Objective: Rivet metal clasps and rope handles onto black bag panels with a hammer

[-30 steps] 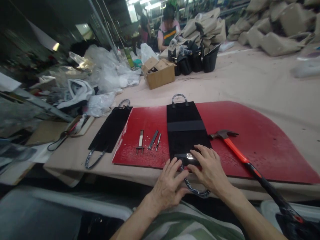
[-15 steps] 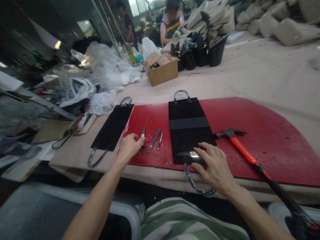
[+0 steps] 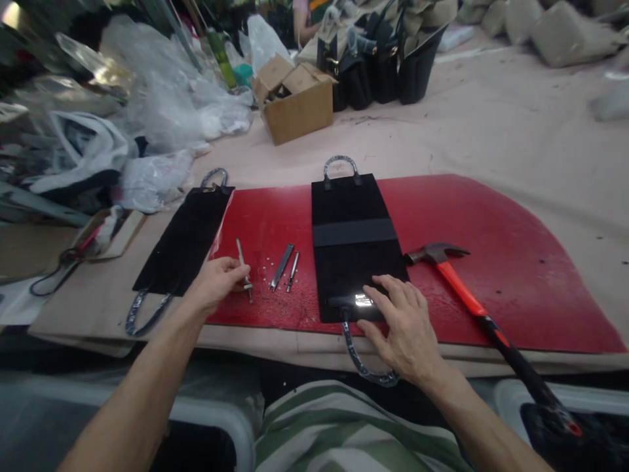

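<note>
My left hand (image 3: 216,280) is closed on a thin metal punch tool (image 3: 242,261) and holds it over the red cutting mat (image 3: 491,262). Beside it on the mat lie two more metal punches (image 3: 285,266). My right hand (image 3: 400,324) lies open, fingers spread, on the near end of a flat black bag panel (image 3: 354,242), right by a shiny metal fitting (image 3: 362,300). The panel has a braided handle at its far end (image 3: 340,162) and another hanging off the table's near edge (image 3: 361,360).
A claw hammer with an orange and black handle (image 3: 472,308) lies on the mat to the right. A second black panel (image 3: 184,239) lies left of the mat. Behind are a cardboard box (image 3: 295,101), black handbags (image 3: 383,72), plastic wrap and beige bags.
My left hand left the panel's near end, reached left to the punches and picked one up off the mat. My right hand stayed on the panel. The camera tilted down.
</note>
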`<control>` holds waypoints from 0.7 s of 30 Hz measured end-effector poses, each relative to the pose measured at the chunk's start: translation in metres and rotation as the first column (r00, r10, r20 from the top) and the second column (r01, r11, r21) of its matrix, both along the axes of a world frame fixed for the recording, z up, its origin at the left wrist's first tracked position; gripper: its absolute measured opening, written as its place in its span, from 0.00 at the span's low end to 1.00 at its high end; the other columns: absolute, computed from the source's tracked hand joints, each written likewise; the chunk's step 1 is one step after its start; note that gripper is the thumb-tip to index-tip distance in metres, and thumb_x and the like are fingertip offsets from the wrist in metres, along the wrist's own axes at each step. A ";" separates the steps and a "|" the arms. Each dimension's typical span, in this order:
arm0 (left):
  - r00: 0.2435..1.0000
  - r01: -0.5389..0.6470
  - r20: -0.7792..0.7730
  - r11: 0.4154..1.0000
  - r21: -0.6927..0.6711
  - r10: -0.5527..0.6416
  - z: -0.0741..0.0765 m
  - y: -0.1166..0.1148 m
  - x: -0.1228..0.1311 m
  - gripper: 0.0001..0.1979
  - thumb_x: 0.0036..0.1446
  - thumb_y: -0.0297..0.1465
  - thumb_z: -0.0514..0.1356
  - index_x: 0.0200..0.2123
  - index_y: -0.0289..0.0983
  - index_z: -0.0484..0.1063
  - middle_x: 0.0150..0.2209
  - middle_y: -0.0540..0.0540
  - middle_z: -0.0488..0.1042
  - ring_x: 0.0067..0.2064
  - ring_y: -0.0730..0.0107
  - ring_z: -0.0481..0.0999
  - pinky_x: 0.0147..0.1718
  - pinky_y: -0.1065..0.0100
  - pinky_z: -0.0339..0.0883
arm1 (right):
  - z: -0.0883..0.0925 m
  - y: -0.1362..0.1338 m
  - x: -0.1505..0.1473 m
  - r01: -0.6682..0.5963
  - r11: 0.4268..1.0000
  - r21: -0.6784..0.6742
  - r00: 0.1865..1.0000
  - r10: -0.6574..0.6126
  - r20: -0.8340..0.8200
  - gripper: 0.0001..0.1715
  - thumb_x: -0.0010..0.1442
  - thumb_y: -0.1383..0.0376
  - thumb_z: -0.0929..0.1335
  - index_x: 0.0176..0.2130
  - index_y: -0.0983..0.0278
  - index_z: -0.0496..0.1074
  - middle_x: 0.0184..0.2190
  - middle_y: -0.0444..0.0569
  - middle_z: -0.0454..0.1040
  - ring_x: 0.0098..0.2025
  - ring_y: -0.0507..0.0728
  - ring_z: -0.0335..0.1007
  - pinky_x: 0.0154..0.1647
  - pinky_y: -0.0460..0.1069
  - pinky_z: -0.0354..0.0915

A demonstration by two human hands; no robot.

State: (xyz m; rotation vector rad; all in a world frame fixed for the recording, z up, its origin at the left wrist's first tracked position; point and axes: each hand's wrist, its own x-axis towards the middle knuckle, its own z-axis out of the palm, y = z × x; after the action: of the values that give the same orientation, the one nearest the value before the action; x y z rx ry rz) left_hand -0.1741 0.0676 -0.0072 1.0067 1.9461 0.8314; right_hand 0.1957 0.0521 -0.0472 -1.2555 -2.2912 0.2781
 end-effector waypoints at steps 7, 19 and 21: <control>0.993 0.025 0.089 0.888 0.459 -0.074 -0.012 -0.037 0.039 0.16 0.61 0.40 0.64 0.43 0.34 0.71 0.42 0.42 0.78 0.43 0.64 0.79 0.43 0.66 0.75 | -0.001 0.000 -0.001 0.000 1.000 0.005 1.000 0.000 0.002 0.24 0.64 0.58 0.66 0.56 0.66 0.68 0.60 0.59 0.64 0.62 0.70 0.57 0.62 0.67 0.52; 0.957 0.290 -0.195 0.767 0.572 -0.217 -0.034 -0.046 0.085 0.08 0.63 0.28 0.61 0.45 0.36 0.74 0.48 0.44 0.76 0.51 0.64 0.76 0.51 0.66 0.72 | -0.002 0.002 -0.002 0.004 1.000 0.000 1.000 -0.004 0.015 0.25 0.65 0.56 0.65 0.57 0.66 0.68 0.60 0.59 0.64 0.63 0.70 0.57 0.63 0.67 0.51; 0.962 0.267 -0.197 0.786 0.557 -0.188 -0.032 -0.046 0.085 0.07 0.63 0.28 0.61 0.45 0.37 0.76 0.47 0.44 0.77 0.50 0.65 0.77 0.52 0.66 0.72 | -0.002 0.002 -0.003 0.008 1.000 0.001 1.000 -0.008 0.015 0.25 0.65 0.56 0.66 0.56 0.66 0.68 0.60 0.59 0.64 0.63 0.70 0.57 0.64 0.67 0.51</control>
State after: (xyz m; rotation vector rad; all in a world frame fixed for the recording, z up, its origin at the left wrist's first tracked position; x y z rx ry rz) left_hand -0.0895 0.0217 -0.0394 1.6595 1.6453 1.2831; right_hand 0.1931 0.0537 -0.0494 -1.2703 -2.2979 0.2653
